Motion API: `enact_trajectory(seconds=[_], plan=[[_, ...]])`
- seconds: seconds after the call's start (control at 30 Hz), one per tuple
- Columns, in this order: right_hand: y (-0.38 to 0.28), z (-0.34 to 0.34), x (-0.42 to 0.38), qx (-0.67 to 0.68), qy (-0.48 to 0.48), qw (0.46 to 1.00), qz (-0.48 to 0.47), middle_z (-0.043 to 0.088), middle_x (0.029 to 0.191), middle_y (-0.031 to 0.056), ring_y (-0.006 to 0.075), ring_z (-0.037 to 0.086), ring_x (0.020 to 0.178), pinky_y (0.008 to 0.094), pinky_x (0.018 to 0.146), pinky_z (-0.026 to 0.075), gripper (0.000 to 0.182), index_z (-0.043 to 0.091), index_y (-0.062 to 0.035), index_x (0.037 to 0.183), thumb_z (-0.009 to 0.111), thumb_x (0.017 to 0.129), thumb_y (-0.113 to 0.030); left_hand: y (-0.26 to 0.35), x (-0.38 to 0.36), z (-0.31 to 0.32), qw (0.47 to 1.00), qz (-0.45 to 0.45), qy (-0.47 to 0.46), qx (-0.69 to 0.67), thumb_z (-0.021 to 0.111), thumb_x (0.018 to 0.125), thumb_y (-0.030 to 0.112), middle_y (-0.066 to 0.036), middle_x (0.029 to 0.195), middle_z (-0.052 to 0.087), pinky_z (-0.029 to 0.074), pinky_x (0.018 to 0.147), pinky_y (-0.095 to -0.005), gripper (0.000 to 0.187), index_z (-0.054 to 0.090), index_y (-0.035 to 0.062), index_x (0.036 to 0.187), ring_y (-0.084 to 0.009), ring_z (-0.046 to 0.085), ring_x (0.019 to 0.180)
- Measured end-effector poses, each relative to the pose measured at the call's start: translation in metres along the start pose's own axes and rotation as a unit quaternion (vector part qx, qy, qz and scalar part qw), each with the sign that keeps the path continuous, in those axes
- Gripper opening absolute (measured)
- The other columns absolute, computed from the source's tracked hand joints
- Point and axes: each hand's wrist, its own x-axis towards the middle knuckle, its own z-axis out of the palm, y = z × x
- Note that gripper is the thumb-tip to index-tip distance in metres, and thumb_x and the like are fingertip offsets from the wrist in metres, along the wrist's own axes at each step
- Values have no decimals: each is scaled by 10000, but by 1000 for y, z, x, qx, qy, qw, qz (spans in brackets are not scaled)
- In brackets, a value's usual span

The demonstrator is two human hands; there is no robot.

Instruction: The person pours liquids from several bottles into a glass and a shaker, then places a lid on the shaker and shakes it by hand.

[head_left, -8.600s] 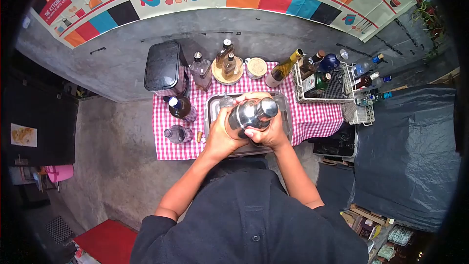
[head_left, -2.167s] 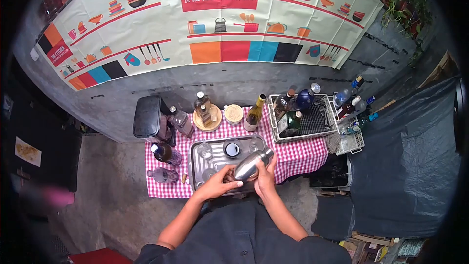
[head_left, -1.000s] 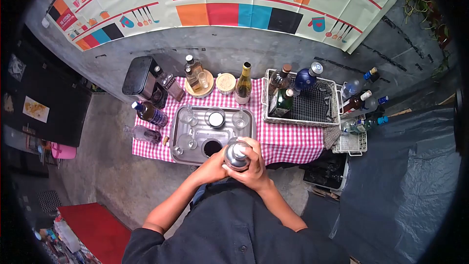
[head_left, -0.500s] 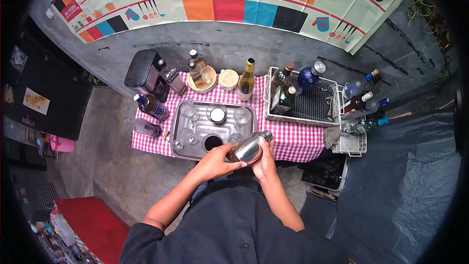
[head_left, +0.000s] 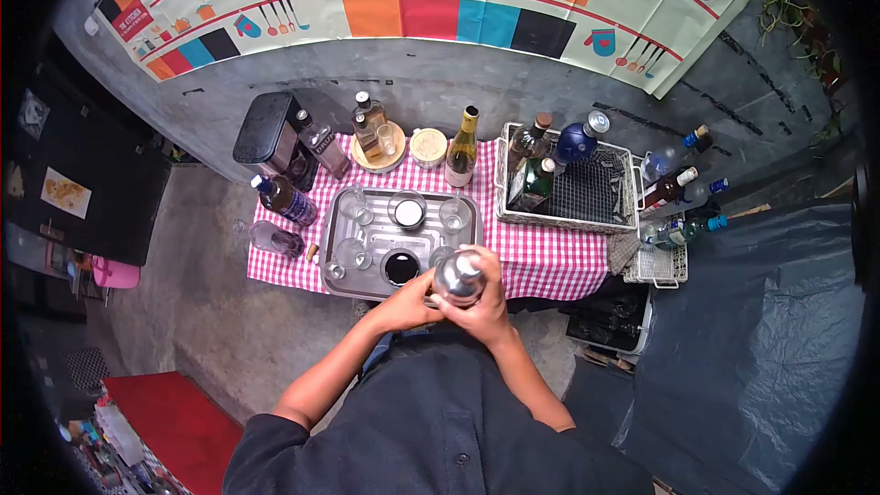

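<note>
Grey concrete wall at back, hung with a printed kitchen banner [head_left: 440,0]. Below it a small table under a red-and-white checked cloth [head_left: 559,261].

One wire basket [head_left: 600,192] on the right of the cloth, three bottles standing in its left end. One black box-shaped appliance [head_left: 261,128] at the back left corner. One steel tray [head_left: 344,286] in the middle; on it I count about five clear glasses, one cup of dark liquid [head_left: 401,268] and one round container with a white inside [head_left: 407,212]. One wine bottle [head_left: 461,148] upright behind the tray.

One steel shaker [head_left: 459,276], seen end-on, held above the near right corner of the tray. Left hand [head_left: 410,301] is closed against its left side, fingers wrapped around the body. Right hand [head_left: 483,310] is curled around its right side, thumb over the top rim. Both grips tight on the metal, no gap showing.
</note>
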Motion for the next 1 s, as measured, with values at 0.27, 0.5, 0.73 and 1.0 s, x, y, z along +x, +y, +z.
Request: enact_trajectory(seconds=[0.27, 0.5, 0.73, 1.0], plan=[[23, 3, -8, 467, 225, 751, 410, 504, 1189, 52, 187, 546, 1098, 386, 932, 509, 532, 328, -167, 1369, 633, 933, -164, 49, -14, -1, 990, -89, 64, 93, 834, 752, 374, -148, 943, 667, 511, 771, -336, 722, 544, -61, 1249, -199, 641, 853], [21, 6, -6, 424, 254, 778, 387, 498, 1221, 74, 203, 543, 1106, 382, 924, 501, 592, 324, -156, 1370, 683, 900, -169, 54, -10, -7, 980, -118, 44, 156, 816, 760, 414, -188, 992, 666, 516, 811, -356, 733, 547, -80, 1231, -234, 656, 901], [-15, -1, 14, -35, -17, 998, -44, 469, 1289, 232, 359, 540, 1156, 453, 951, 479, 886, 324, -149, 1353, 885, 667, -133, 13, -2, -10, 998, -15, -16, 55, 774, 769, 162, -143, 1202, 629, 453, 983, -353, 642, 491, 1, 1322, -201, 591, 1116], [-3, 7, 1, 187, 114, 960, 176, 475, 1247, 140, 232, 537, 1125, 370, 937, 487, 875, 272, -103, 1410, 828, 734, -133, 33, -7, -18, 995, -26, -14, 97, 779, 767, 180, -146, 1182, 627, 444, 998, -357, 648, 498, -4, 1321, -206, 599, 1096]])
